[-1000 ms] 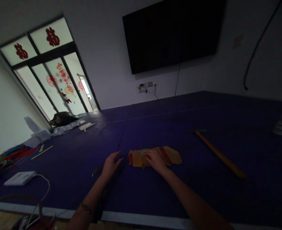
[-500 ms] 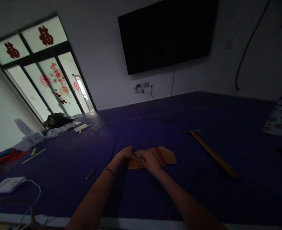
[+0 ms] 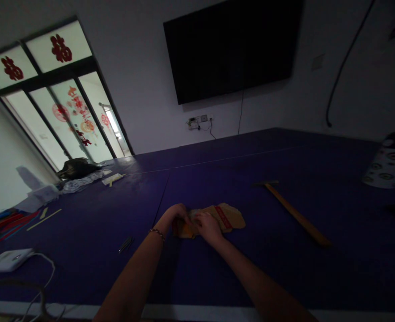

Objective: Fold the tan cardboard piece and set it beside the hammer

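A brown cardboard piece point(image 3: 234, 218), shaped like a shoe sole with a red printed band across it, lies on the purple table point(image 3: 237, 179). At its left end my left hand point(image 3: 180, 213) has curled fingers gripping the edge. My right hand point(image 3: 209, 227) lies over the middle, its fingertips bent and pressed onto the piece close to the left fingers. A paler patch shows beside the fingertips, and an orange-yellow patch shows below them. The fingertips themselves are partly hidden. Right of the hands rests a hammer point(image 3: 294, 213) with a wooden handle.
Small dark pliers or snips point(image 3: 126, 244) lie left of my left forearm. Further left are a white box point(image 3: 7, 260) with a cable, coloured strips point(image 3: 7, 226) and yellow strips point(image 3: 44, 219). A patterned cylinder point(image 3: 387, 163) stands at the right. A black bag point(image 3: 79, 168) sits at the back left.
My left hand has turned slightly and shifted over the cardboard's left end. The right hand stays nearly in place. The whole view has shifted a little.
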`<control>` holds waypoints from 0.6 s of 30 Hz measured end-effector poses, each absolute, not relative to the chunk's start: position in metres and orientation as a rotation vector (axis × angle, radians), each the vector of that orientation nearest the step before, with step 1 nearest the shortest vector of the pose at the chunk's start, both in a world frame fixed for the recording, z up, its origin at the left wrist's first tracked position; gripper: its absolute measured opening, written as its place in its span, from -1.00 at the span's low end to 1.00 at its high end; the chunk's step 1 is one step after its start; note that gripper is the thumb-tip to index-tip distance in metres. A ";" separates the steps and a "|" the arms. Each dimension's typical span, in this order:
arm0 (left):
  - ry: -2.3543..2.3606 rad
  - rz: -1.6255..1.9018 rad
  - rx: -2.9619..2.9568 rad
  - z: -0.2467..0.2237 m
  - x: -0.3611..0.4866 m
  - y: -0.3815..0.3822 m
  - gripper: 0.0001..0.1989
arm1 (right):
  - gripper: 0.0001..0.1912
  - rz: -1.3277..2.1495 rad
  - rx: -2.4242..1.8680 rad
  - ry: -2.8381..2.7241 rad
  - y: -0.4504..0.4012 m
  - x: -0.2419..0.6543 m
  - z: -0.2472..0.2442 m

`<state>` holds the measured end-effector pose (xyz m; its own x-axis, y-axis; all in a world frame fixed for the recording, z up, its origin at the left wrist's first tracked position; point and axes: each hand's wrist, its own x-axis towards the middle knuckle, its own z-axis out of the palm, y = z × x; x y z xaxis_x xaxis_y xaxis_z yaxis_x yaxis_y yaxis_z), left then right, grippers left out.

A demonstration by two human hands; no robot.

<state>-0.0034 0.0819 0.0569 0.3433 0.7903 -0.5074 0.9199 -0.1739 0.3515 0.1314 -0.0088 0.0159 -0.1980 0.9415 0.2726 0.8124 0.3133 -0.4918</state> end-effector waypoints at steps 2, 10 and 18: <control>1.535 -0.307 2.002 0.056 -0.003 0.083 -0.78 | -0.78 0.329 -1.558 -2.042 -0.009 0.131 0.017; 1.601 -0.372 1.985 0.060 0.001 0.088 -0.80 | -0.73 0.340 -1.598 -2.005 -0.008 0.129 0.014; 1.455 -0.371 1.925 0.061 -0.004 0.083 -0.85 | -0.71 0.347 -1.554 -2.060 -0.011 0.131 0.014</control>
<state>-0.0042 0.0834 0.0612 0.3321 0.7315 -0.5955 0.9274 -0.1379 0.3478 0.1305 -0.0107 0.0137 -0.1969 0.9459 0.2577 0.8096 0.3051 -0.5015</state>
